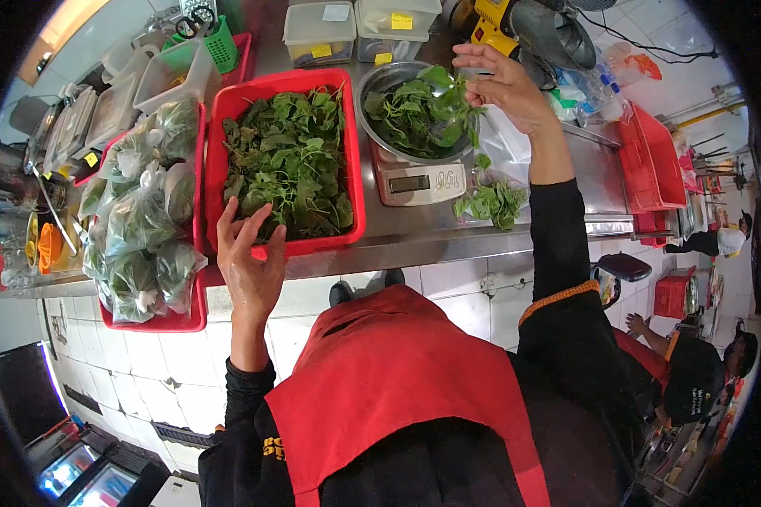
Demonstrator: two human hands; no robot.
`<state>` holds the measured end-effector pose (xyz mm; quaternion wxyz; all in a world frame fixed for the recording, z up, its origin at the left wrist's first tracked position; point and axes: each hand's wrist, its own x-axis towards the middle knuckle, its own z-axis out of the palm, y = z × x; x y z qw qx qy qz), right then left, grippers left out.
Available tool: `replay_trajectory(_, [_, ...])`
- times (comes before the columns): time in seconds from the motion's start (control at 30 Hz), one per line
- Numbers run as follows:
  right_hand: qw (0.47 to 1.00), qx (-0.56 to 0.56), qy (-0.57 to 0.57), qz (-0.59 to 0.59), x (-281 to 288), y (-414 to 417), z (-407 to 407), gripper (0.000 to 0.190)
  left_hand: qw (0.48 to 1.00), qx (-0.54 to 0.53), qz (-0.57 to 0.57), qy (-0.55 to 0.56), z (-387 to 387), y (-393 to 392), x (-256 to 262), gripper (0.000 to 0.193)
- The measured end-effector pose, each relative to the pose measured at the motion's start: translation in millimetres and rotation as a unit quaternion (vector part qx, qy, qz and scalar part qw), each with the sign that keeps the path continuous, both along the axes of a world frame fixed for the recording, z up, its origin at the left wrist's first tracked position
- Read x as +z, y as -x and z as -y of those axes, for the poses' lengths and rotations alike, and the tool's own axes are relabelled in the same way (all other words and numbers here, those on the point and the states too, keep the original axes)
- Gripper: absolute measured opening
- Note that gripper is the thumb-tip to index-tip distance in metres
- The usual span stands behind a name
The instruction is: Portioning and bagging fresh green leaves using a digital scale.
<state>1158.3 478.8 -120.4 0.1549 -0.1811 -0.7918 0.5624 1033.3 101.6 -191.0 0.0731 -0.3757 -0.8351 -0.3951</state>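
My left hand (pixel 251 260) is at the near edge of a red plastic tray (pixel 357 190), with its fingers apart and nothing in them. Loose green leafy stems (pixel 292 165) fill the tray. Over the right rim of a stainless steel bowl (pixel 371 130) is my right hand (pixel 510 89), fingers spread beside the leaves. More leafy greens (pixel 412 108) lie in that bowl, some rising toward my right fingertips. The bowl rests on a digital kitchen scale (pixel 422 184) with a small display. A small bunch of leaves (pixel 498 203) lies on clear plastic right of the scale.
Another red tray (pixel 198 279) on the left holds several knotted plastic bags of greens (pixel 143 215). Lidded plastic containers (pixel 320 35) stand at the back, near a yellow-and-black device (pixel 494 32). Red crates (pixel 653 158) are at the right. Another person (pixel 691 374) is at far right.
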Motion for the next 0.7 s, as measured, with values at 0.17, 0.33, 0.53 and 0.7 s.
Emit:
replay_trajectory(0.17, [0.999,0.001,0.031,-0.02,-0.4,3.5,2.6,0.035,1.0,-0.005,0.024,-0.016,-2.0,-1.5,1.5,0.032])
replay_trajectory(0.33, [0.998,0.011,0.043,-0.045,3.1,6.6,6.8,0.036,1.0,-0.008,0.009,-0.001,-1.7,-0.9,1.7,0.032])
replay_trajectory(0.53, [0.993,0.041,0.079,-0.082,7.1,6.7,11.8,0.03,1.0,-0.005,0.014,-0.004,-2.5,-0.6,2.0,0.032])
replay_trajectory(0.7, [0.993,0.043,0.072,-0.078,11.7,7.5,15.6,0.029,0.999,-0.003,0.031,-0.014,-2.5,0.9,0.4,0.031])
